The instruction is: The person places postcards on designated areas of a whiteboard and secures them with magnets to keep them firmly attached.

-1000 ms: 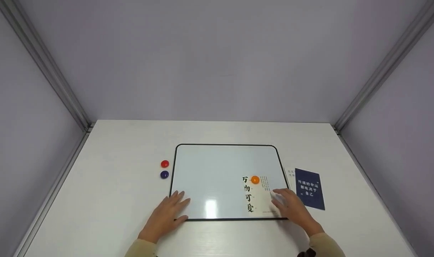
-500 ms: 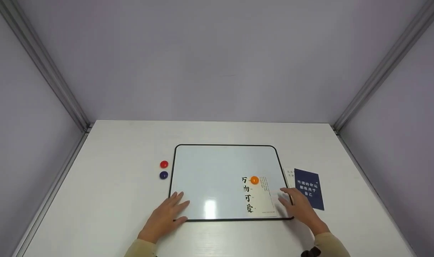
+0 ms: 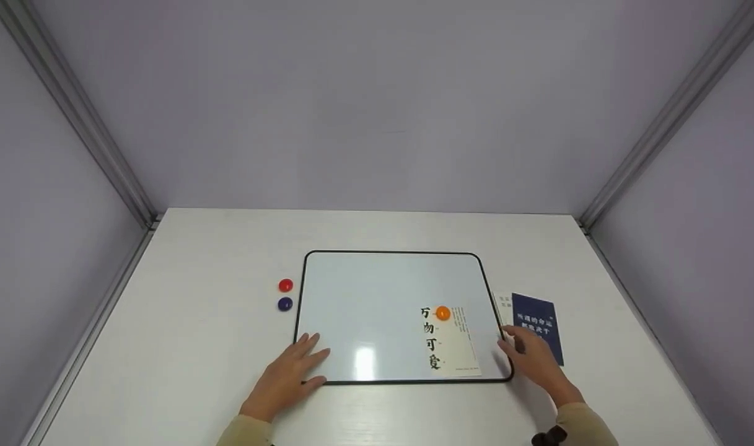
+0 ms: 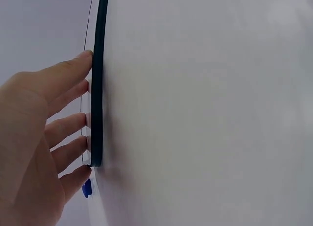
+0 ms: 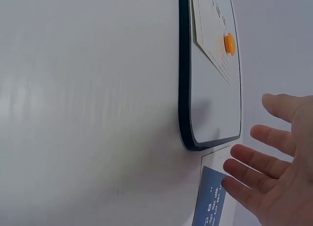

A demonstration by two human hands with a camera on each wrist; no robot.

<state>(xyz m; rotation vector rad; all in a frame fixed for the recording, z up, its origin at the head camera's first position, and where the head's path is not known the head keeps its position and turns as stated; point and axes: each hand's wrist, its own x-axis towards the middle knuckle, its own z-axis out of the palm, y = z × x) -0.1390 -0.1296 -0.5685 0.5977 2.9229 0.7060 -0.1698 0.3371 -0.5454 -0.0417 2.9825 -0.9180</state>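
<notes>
A whiteboard (image 3: 377,291) with a black frame lies flat on the table. My left hand (image 3: 284,378) rests with spread fingers on its near left corner. In the left wrist view those fingertips (image 4: 84,91) touch the board. A cream card (image 3: 456,350) with black characters lies on the board's right part, under an orange round magnet (image 3: 443,313). Over the board's right edge is my right hand (image 3: 534,359), its fingers loosely bent and holding nothing. It partly covers a dark blue card (image 3: 538,313) with white characters, which overlaps a pale card (image 3: 503,303).
A red round magnet (image 3: 285,285) and a dark blue round magnet (image 3: 285,304) lie on the table (image 3: 215,297) just left of the whiteboard. Grey walls (image 3: 377,111) stand behind the table and on both sides.
My right hand has moved right, from over the cream card to the board's right edge beside the blue card. My left hand stays on the near left corner.
</notes>
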